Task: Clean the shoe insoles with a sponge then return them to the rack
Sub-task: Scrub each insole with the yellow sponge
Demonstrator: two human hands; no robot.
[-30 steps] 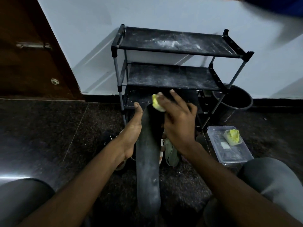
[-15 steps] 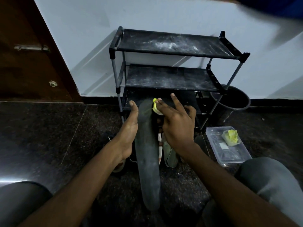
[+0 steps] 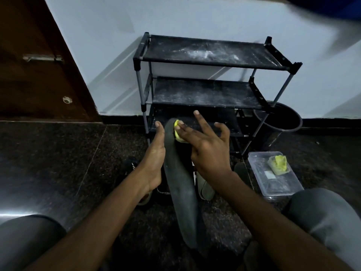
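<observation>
A long dark insole (image 3: 180,184) stands tilted in front of me, toe end up near the rack. My left hand (image 3: 154,159) holds it from the left side, thumb up along its edge and fingers hidden behind it. My right hand (image 3: 207,147) presses a small yellow sponge (image 3: 178,132) against the insole's top end, pinching it with thumb and fingers while the other fingers spread out. The black three-shelf shoe rack (image 3: 205,94) stands behind, against the wall.
A clear plastic container (image 3: 273,184) with a second yellow sponge (image 3: 278,165) sits on the floor at right. A black bucket (image 3: 279,122) stands beside the rack. Shoes (image 3: 205,188) and another insole lie under my hands. A brown door (image 3: 39,65) is at left.
The sponge and my right hand have shifted slightly along the insole's top end, and the insole has been lifted a little toward the rack.
</observation>
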